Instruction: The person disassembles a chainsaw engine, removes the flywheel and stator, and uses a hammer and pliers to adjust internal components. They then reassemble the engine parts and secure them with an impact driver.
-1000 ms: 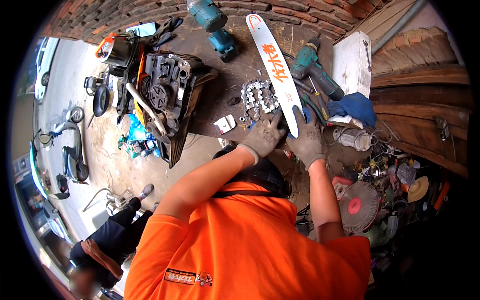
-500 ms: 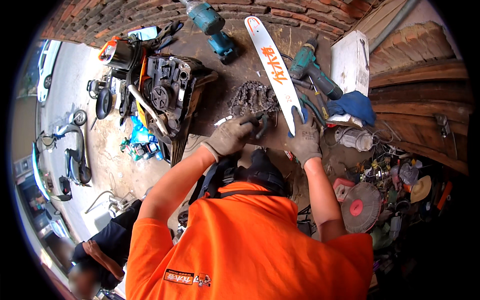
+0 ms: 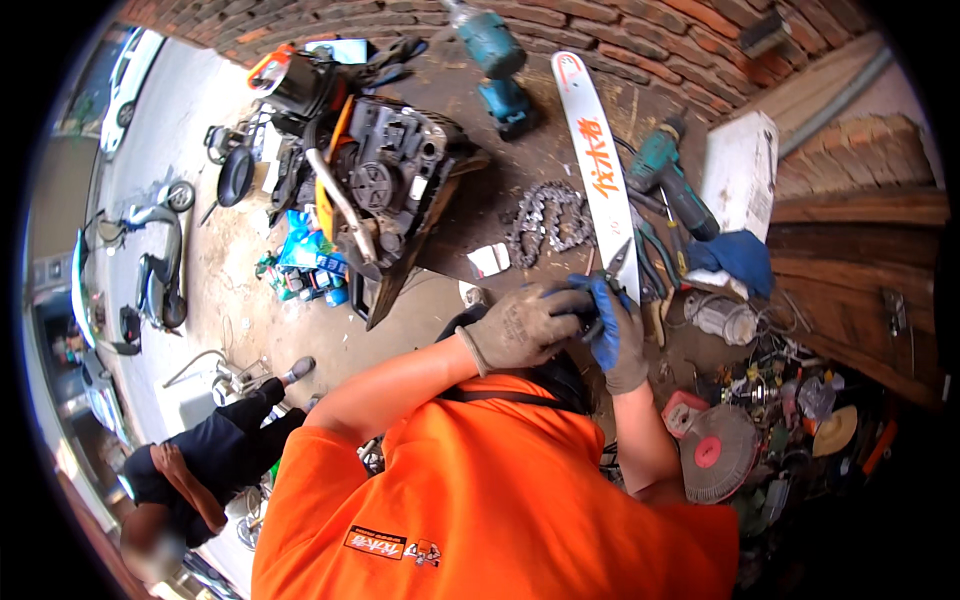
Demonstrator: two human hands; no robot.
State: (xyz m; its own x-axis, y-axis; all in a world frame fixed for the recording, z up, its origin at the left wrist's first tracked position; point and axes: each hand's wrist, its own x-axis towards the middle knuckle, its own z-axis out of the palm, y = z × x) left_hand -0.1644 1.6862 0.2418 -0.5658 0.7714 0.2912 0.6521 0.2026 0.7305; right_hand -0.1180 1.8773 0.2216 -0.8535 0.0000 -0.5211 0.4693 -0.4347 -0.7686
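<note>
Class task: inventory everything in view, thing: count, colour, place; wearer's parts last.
chainsaw guide bar: one, white and orange, bench centre
saw chain: one heap, dark metallic, left of bar
pointed tool: one, dark, at bar's lower end
chainsaw body: at least one, black and gray, bench left
impact wrench: one, teal, bench back
cordless drill: one, teal and black, right of bar
fan: one, gray with red hub, right
small clutter: uncountable, mixed, lower right
scooter: at least one, dark, left
bystander: one, dark clothing, lower left
shirt: one, orange, lower centre
left grip: one, gray-brown glove, left of bar
right grip: one, blue-gray glove, bar's lower end
</note>
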